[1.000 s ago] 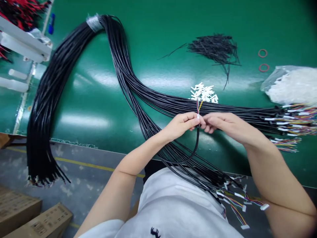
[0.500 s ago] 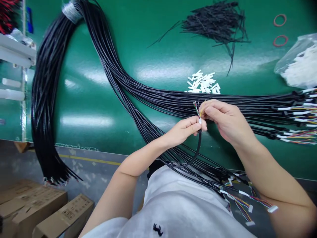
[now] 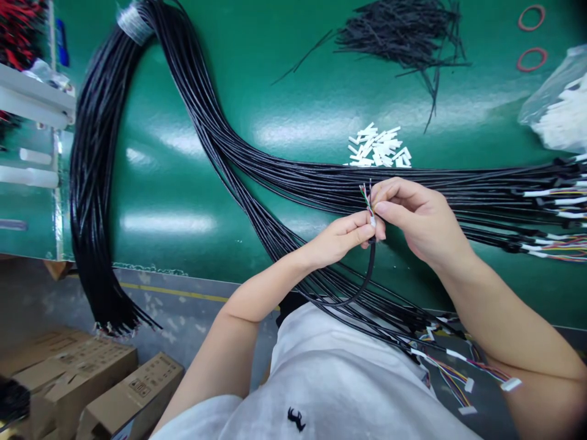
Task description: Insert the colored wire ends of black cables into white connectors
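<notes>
My left hand (image 3: 351, 237) pinches the end of a black cable (image 3: 370, 269) between thumb and fingers, at a short white sleeve (image 3: 372, 221). Thin coloured wires (image 3: 365, 194) fan upward out of that sleeve, red, green, white and dark among them. Just to the right, my right hand (image 3: 410, 214) has its thumb and forefinger closed at the wires; the fingertips hide which strand they grip. Below the hands the held cable curves down to a bundle of black cables (image 3: 270, 229). Behind them a second black bundle (image 3: 312, 183) runs across the green table (image 3: 160, 201).
White sleeve pieces (image 3: 380, 146) lie in a pile beyond the hands, and a heap of thin black strips (image 3: 398, 33) is farther back. A clear bag (image 3: 562, 110) of white pieces and red rings (image 3: 532, 59) are at right. Cardboard boxes (image 3: 132, 391) stand below, left.
The view has shifted slightly. My right thumb and forefinger have closed in nearer to the wires above the sleeve, while my left hand keeps its hold on the cable end.
</notes>
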Action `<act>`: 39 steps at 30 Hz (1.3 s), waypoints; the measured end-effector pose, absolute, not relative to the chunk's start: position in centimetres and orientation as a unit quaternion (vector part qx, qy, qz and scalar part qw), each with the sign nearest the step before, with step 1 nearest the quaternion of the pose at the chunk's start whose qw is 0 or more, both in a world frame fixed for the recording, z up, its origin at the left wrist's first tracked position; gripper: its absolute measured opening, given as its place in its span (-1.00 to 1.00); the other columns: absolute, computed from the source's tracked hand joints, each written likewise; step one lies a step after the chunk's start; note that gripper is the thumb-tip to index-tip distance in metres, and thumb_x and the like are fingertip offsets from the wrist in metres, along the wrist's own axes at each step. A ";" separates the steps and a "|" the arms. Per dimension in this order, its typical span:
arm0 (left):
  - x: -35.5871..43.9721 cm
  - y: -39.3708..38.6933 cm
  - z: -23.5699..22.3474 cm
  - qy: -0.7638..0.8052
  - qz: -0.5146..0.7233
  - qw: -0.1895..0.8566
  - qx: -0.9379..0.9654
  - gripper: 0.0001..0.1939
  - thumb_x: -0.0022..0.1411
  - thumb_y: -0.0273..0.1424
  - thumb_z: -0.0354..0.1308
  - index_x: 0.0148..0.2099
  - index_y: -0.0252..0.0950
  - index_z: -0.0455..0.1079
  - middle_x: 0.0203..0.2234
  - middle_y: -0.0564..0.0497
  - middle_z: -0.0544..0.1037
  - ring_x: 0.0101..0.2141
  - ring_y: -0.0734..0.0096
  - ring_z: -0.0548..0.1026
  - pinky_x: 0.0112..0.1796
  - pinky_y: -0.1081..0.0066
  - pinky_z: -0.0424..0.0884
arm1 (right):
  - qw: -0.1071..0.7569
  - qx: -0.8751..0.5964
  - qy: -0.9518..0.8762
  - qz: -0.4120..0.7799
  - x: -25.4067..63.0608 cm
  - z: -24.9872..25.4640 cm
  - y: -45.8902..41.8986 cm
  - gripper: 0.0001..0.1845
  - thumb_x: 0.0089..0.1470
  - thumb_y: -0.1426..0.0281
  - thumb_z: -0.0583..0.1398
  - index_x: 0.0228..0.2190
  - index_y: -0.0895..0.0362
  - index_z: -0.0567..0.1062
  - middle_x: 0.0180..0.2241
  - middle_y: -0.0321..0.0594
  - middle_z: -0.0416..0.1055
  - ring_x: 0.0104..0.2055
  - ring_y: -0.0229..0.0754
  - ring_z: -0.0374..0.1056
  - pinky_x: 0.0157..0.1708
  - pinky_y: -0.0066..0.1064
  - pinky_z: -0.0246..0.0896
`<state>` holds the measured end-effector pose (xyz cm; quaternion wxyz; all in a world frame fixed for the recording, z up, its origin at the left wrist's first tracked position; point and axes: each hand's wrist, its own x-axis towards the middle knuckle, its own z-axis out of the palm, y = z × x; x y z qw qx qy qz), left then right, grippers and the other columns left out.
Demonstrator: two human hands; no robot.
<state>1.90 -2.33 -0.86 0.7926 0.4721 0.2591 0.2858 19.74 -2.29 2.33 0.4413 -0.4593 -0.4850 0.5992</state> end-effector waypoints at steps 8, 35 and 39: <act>2.1 -2.5 -0.8 0.306 0.257 0.772 0.494 -0.52 0.35 0.05 0.23 -0.21 -0.33 0.45 -0.24 -0.04 0.51 -0.27 0.53 0.41 -0.23 0.48 0.43 | 0.441 -0.488 -0.435 0.615 19.2 1.9 -2.4 -0.81 0.14 0.52 0.25 -0.47 0.05 0.45 -0.34 -0.27 0.42 -0.32 -0.25 0.36 -0.38 -0.40 0.30; 0.3 0.1 -0.1 0.401 0.356 0.701 0.470 -0.51 0.18 0.05 0.41 -0.20 -0.28 0.43 -0.41 0.10 0.49 -0.44 0.63 0.40 -0.40 0.51 0.35 | 0.333 -0.491 -0.489 0.640 18.7 2.3 -2.9 -0.82 0.09 0.40 0.33 -0.46 0.02 0.41 -0.52 -0.35 0.48 -0.45 -0.22 0.44 -0.32 -0.32 0.35; 0.5 -0.1 0.2 0.409 0.375 0.686 0.471 -0.49 0.16 0.06 0.41 -0.26 -0.27 0.38 -0.43 0.13 0.43 -0.45 0.63 0.34 -0.37 0.49 0.34 | 0.374 -0.462 -0.444 0.671 19.1 2.3 -2.5 -0.86 0.05 0.48 0.31 -0.41 0.04 0.45 -0.44 -0.40 0.46 -0.47 -0.28 0.45 -0.29 -0.33 0.44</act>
